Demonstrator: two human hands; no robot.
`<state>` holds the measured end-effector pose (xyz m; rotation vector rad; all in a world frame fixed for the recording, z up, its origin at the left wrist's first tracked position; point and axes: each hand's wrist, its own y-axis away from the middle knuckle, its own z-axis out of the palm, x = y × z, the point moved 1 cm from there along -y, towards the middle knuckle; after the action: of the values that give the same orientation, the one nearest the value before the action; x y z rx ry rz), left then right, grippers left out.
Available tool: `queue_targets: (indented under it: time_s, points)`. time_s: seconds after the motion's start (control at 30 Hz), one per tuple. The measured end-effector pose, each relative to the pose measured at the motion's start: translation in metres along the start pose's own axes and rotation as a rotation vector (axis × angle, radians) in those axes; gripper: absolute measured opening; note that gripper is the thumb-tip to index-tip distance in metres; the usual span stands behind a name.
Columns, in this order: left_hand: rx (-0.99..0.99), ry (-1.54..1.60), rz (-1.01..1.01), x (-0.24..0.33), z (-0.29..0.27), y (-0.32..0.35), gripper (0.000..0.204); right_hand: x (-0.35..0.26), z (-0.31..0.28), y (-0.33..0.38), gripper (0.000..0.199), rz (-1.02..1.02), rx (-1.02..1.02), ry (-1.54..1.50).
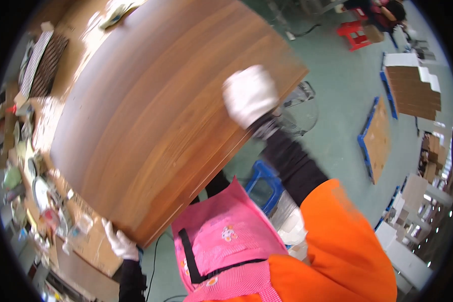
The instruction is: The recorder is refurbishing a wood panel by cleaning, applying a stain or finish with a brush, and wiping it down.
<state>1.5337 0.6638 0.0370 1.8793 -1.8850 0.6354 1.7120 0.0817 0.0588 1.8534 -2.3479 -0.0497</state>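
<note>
Across my front, a large wood-grain board (156, 110) tilted over the cluttered workbench (30, 166). My left hand (120, 243), gloved white, had its fingers curled under the board's near corner, gripping it. My right hand (250, 94) pressed on the far edge, fingers together, above my pink apron (221, 241).
</note>
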Motion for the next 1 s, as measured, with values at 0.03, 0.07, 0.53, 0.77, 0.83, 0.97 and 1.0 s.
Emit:
queue_targets:
  time_s: [0.03, 0.07, 0.53, 0.77, 0.83, 0.97, 1.0]
  points:
    - [0.034, -0.047, -0.145, 0.012, 0.007, 0.003, 0.045, 0.038, 0.004, -0.026, 0.027, 0.162, -0.064, 0.079]
    - [0.075, -0.059, -0.179, 0.021, 0.025, -0.005, 0.049, 0.098, 0.018, -0.043, 0.030, 0.290, 0.050, 0.016]
    - [0.277, -0.241, -0.172, 0.049, 0.054, -0.013, 0.046, -0.171, 0.007, 0.130, 0.007, -0.590, 0.015, -0.413]
    - [0.364, -0.338, -0.260, 0.044, 0.059, -0.013, 0.045, -0.219, -0.012, 0.203, 0.014, -1.132, -0.510, -0.856]
    - [0.418, -0.320, -0.286, 0.048, 0.063, -0.014, 0.044, -0.179, -0.008, 0.165, 0.015, -0.978, -0.212, -0.965]
    - [0.468, -0.277, -0.315, 0.052, 0.062, -0.017, 0.042, -0.098, -0.009, 0.093, 0.009, -0.400, -0.025, -0.698]
    - [0.476, -0.269, -0.307, 0.051, 0.061, -0.015, 0.042, -0.096, -0.005, 0.094, 0.009, -0.417, -0.030, -0.688]
